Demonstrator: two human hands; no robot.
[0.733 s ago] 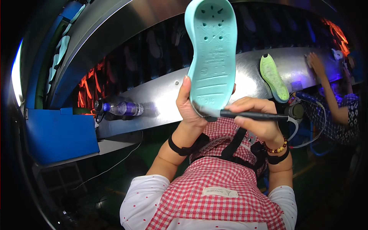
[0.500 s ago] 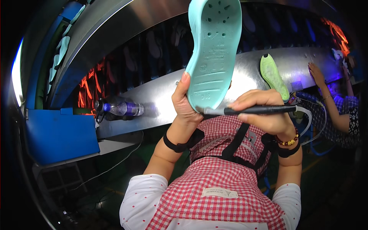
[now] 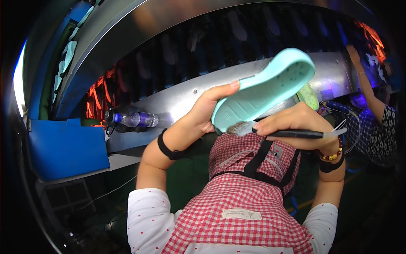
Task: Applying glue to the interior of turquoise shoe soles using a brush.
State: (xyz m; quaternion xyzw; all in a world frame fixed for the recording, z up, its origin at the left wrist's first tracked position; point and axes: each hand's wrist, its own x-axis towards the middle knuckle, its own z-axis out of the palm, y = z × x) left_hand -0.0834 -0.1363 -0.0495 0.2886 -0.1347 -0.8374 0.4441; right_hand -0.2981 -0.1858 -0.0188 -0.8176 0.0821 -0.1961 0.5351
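A turquoise shoe sole (image 3: 264, 91) with a raised rim is tilted over the metal ledge, its toe pointing up and to the right. My left hand (image 3: 207, 103) is closed on its left side near the heel, some of its fingers hidden. In my right hand (image 3: 298, 120) is a black-handled brush (image 3: 292, 133) with a pale tube running from the handle's end. Its bristles lie at the lower heel edge of the sole; whether they touch it I cannot tell. Behind my right hand, a green shoe sole (image 3: 308, 96) rests on the ledge, partly covered.
A clear bottle (image 3: 137, 119) with a blue label lies on the metal ledge (image 3: 177, 95) at left, near a blue box (image 3: 67, 148). Beyond the ledge, several dim soles line a dark conveyor. At right, another person's arm (image 3: 368, 91) reaches toward the conveyor.
The turquoise sole has swung from upright to leaning right, and its toe is lower. My right hand and brush have shifted slightly right and down. The other person's arm has reached farther up.
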